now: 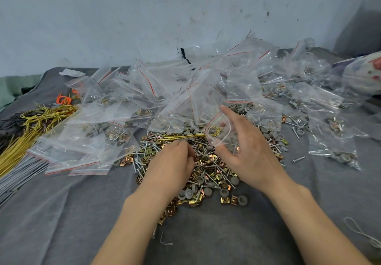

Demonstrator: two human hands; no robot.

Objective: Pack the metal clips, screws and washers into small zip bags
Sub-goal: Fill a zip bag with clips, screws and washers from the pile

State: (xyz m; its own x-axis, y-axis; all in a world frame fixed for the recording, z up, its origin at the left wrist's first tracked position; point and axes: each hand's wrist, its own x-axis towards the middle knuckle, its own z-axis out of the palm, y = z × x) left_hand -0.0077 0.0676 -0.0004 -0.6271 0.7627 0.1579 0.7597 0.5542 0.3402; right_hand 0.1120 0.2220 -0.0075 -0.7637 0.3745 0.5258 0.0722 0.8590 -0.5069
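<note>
Cloth [206, 233]: grey, wrinkled | zip bags [144, 91]: clear, crinkly, red-sealed, were heaped toward far edge | pile [208, 170] mid-cloth: brassy square clips [224, 200], silver screws [298, 159], grey round washers [242, 200] | left hand [173, 166]: was curled on pile, grasp could not be told | small bag [218, 136]: was pinched by right hand [247, 151] above pile

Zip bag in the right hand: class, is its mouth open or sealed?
Open. The zip bag held by the right hand shows its red-striped lips parted into a loop.

The left hand [173, 161] is hiding its fingertips in the hardware pile [208, 174]; the left edge is cropping the yellow ties [20, 149].
</note>
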